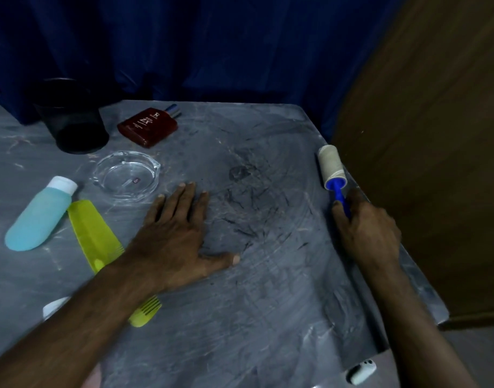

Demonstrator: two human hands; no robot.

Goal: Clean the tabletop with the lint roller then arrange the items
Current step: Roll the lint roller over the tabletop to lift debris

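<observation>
Downward view over a grey, marble-patterned tabletop, smeared and scattered with thin dark hair strands around its middle.

Left hand pressed flat on the surface just left of the strands, palm down, fingers straight and slightly spread, thumb out to the side, holding nothing.

Right hand near the table's right edge, fingers curled round the blue plastic handle of a lint roller with a cream paper roll. Roll pointing away from the person, close to the right edge of the tabletop; whether touching the surface or just above it, unclear.

Just beyond the left fingertips and to their left, a clear round glass ashtray. Behind it, a flat dark red perfume bottle with a silver cap, lying on its side. Beside that, a black round container upright at the back left.

Nearer, a soft turquoise tube bottle with a white cap, lying down. Just beside it, a long yellow-green plastic comb, partly hidden under the left forearm.

Small white object peeking out beneath that forearm, too hidden to identify. Another small white item at the table's near right corner, blurred.

Dark blue curtain behind the table, brown wooden panel to the right.
</observation>
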